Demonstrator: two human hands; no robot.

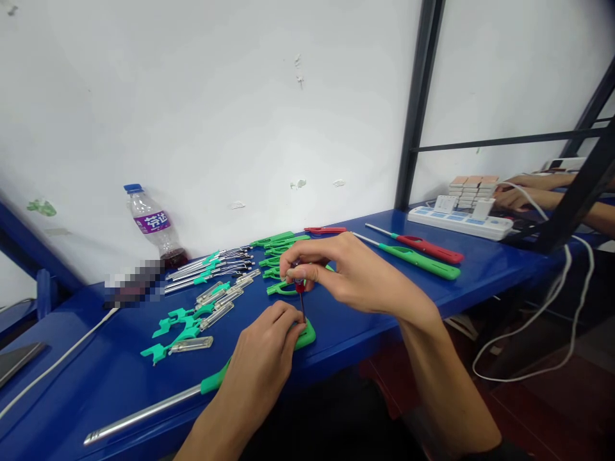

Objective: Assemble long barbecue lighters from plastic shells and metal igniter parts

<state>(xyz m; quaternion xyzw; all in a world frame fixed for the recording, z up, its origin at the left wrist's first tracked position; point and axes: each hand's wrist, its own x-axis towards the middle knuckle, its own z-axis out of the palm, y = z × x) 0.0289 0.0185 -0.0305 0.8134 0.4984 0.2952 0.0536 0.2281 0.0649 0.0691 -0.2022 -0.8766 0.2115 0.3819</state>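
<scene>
The left hand (271, 339) is closed over the handle of a green lighter (306, 339), pressing it down near the front edge of the blue table (346, 342). The lighter's metal tube (148, 412) runs out to the left of that hand, and the rounded green end shows just beyond the fingertips on the right. Above this end, the right hand (336, 269) pinches a screwdriver (300, 287) with a red handle between thumb and fingers; its shaft points down, the tip appearing to touch the green end beside the left fingertips.

Beyond the left hand, to its left, lie teal plastic pieces (189, 328) and clear tanks (217, 315). Farther off in that direction are metal tubes with wires (202, 267), and a white cable (62, 360) leads to a pixelated object. Green shells (276, 290) lie in a row behind the right hand, with a red shell (325, 230) past them.

To the right of the right hand rest another green lighter (423, 262) and a red lighter (430, 248). Farther away on that side are a power strip (461, 222), stacked pale blocks (473, 190) and another person's hands (523, 192).

At the back, far left of both hands, a bottle (156, 224) leans toward the white wall (269, 115); a dark metal frame (416, 102) rises on the right.
</scene>
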